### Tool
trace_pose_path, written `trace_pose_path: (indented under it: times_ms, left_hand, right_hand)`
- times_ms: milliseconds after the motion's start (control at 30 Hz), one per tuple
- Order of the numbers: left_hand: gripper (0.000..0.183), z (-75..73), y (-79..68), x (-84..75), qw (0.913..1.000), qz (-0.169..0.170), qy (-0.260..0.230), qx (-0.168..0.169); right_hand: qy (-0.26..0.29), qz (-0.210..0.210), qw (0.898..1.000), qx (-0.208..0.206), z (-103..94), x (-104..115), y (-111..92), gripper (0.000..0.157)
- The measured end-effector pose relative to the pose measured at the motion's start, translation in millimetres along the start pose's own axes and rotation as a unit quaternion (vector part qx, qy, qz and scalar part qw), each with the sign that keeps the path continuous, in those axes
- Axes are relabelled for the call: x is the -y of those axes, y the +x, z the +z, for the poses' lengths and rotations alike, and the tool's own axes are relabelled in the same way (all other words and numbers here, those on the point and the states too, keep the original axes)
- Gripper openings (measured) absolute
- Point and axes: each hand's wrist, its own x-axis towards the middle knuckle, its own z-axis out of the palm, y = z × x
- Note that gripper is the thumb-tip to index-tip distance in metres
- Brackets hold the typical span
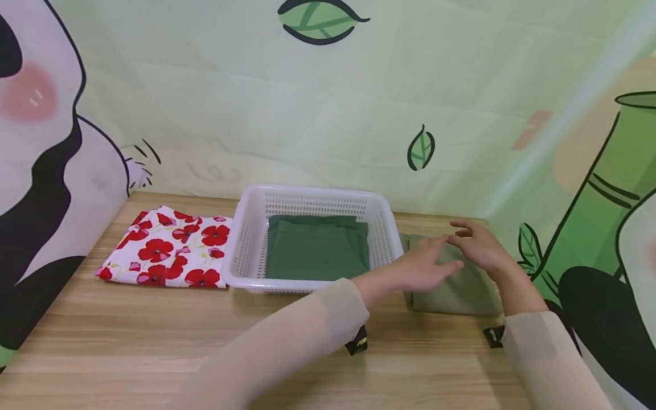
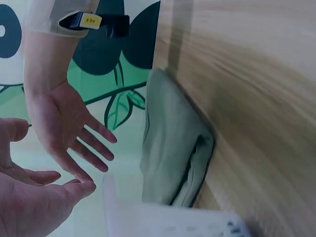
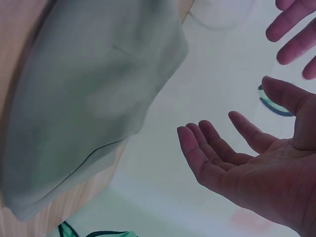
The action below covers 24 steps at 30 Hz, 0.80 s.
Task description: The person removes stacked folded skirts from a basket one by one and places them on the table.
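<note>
A folded grey-green cloth (image 1: 456,290) lies on the table just right of the white basket. Above it, my left hand (image 1: 422,265) is held with its fingers extended and nothing in them. Close beside it hovers my right hand (image 1: 479,247), its fingers loosely bent and holding nothing. In the right wrist view the folded cloth (image 3: 94,94) lies apart from the right hand (image 3: 256,173). The left wrist view has the cloth (image 2: 173,143) below both hands. Inside the white plastic basket (image 1: 312,283) lies folded dark green cloth (image 1: 312,247).
Left of the basket lies a folded white cloth with red poppies (image 1: 179,250). The wooden table (image 1: 154,347) runs back to a printed fabric backdrop (image 1: 205,114) behind and at both sides. Black straps hang under both sleeves.
</note>
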Motion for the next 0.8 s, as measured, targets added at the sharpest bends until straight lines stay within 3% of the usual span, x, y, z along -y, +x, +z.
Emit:
trace_pose_path:
  times_ms: [400, 800]
  left_hand:
    - [0.072, -43.4, -10.6, 22.0, 0.999, -0.04, 0.016, -0.011]
    - [0.075, -75.2, -27.1, 61.5, 0.9932, -0.106, 0.037, -0.032]
  right_hand:
    - [-0.016, -0.011, 1.0, -0.006, 7.4, 32.9, 2.6, 0.074]
    - [0.016, -0.03, 0.999, 0.003, 24.2, 60.6, 7.5, 0.07]
